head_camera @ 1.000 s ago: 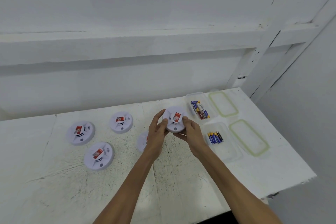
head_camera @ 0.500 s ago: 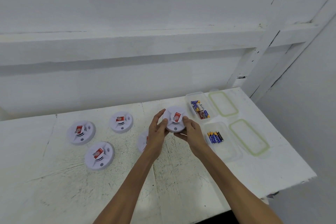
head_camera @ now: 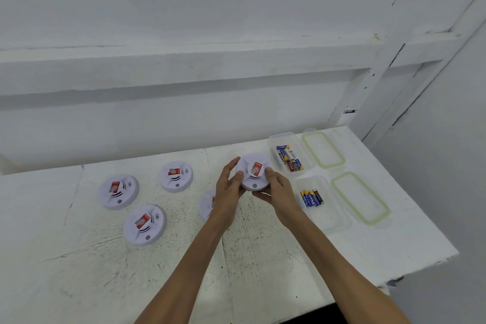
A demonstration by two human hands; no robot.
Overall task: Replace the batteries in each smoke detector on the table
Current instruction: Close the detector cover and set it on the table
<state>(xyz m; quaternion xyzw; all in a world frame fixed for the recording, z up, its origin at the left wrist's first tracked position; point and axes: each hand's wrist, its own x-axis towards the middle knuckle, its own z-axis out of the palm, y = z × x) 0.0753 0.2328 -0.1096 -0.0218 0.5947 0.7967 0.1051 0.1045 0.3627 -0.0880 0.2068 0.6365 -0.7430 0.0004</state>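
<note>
Left hand (head_camera: 229,187) & right hand (head_camera: 278,192) both grip raised smoke detector (head_camera: 254,171) w/ curled fingers.

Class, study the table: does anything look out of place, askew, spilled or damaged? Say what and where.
Nothing is spilled. The white painted table is scuffed in the middle and chipped at its right edge. Batteries in the far clear plastic box lie mixed and uneven, unlike the neat row in the near box.

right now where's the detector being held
Head view, right of centre: the held detector is between the left hand and right hand, just left of the far battery box.
</note>
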